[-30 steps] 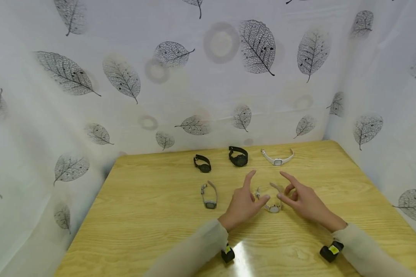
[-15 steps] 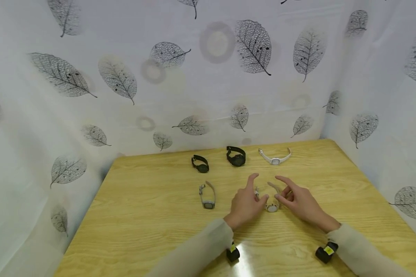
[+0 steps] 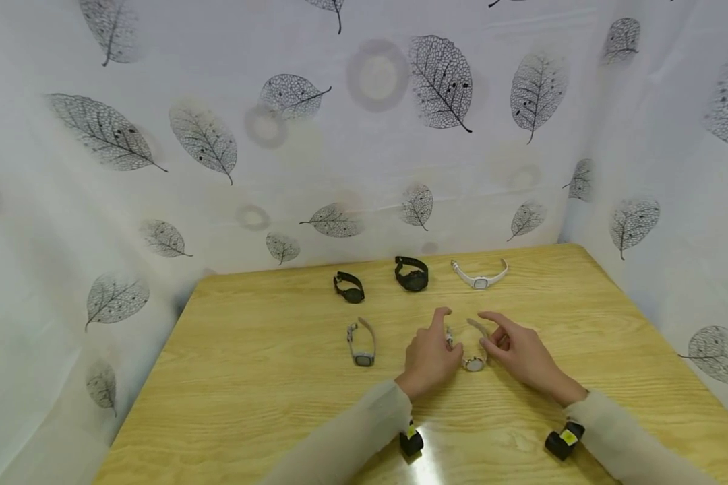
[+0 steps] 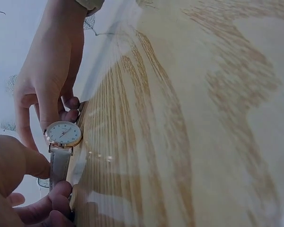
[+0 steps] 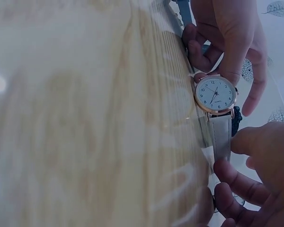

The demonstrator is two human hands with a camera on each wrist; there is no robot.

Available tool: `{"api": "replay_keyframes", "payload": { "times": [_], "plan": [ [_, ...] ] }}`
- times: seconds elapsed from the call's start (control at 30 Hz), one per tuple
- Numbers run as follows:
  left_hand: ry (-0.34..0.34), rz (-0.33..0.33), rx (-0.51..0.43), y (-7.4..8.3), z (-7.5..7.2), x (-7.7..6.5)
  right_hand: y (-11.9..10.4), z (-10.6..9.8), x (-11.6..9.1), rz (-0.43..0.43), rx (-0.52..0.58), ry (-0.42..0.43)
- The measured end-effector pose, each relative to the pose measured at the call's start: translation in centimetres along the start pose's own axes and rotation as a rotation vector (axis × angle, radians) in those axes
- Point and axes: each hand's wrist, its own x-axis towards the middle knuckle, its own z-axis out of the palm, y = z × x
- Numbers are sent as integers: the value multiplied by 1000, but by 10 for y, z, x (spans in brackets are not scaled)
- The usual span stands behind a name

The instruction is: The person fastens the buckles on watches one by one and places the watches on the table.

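The left hand (image 3: 431, 356) and right hand (image 3: 524, 356) each pinch the strap of the round watch (image 3: 474, 364), fingertips nearly together. It sits on the table (image 3: 267, 397), right of the gray watch (image 3: 363, 360). Its face points toward the person; its long strap goes side to side, ends bending back.

The left grip (image 3: 432, 356) partly hides the watch strap (image 4: 60, 165).

Left grip (image 3: 431, 355) and right grip (image 3: 524, 351) closer about the rose-gold watch (image 3: 474, 364) than before
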Motion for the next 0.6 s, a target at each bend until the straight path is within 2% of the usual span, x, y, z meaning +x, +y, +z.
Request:
{"api": "replay_keyframes", "payload": {
  "times": [0.2, 0.47, 0.6],
  "plan": [
    [0, 3, -18, 0, -1, 0, -1, 2, 2, 28, -7, -3],
    [25, 112, -144, -5, 0, 2, -2, 4, 5, 74, -13, -19],
    [41, 139, -219, -6, 2, 4, -8, 5, 6, 83, -10, -7]
  ]
}}
